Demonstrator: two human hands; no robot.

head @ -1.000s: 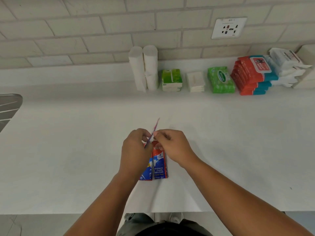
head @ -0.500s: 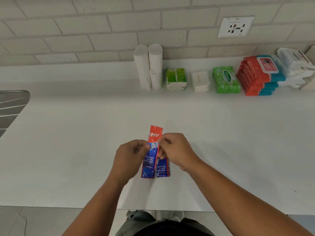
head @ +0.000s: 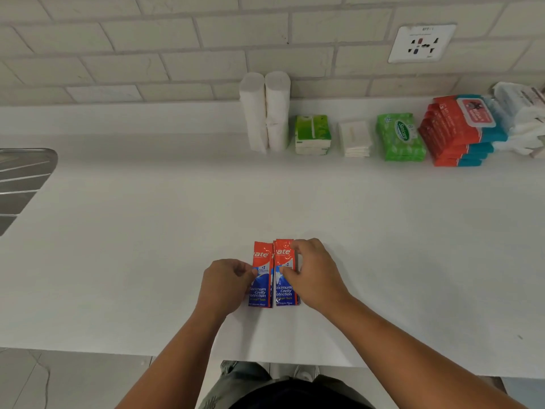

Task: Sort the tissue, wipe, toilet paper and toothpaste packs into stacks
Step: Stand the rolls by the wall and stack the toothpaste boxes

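white bench (head: 147,246) w/ two red-and-blue toothpaste sachets lying flat near the front edge, long sides parallel, just beside each other, red ends pointing to the wall. left sachet (head: 261,278) sits a bit nearer the person than right sachet (head: 283,261); their inner edges look touching. left hand (head: 225,283) is curled, thumb and fingertip pinching the left sachet's outer edge abt halfway down. right hand (head: 317,276) is clamped on the right sachet: thumb pressed on its face, fingers curled over the far corner and the right edge. can't tell if more sachets lie under that one. at the back, along the brick wall, a row l to r: toilet rolls (head: 265,110) upright in two columns touching; green tissue stack (head: 312,134) just beside them; white tissue stack (head: 355,138); green wipes (head: 399,137); red wipes stack (head: 454,131), stepped and leaning back; white wipes (head: 522,116) piled at the far right, partly cut off by the frame. all of the row is well apart from the sachets. socket (head: 421,42) on the wall above the wipes. metal drainer (head: 20,181) at the bench's left edge.
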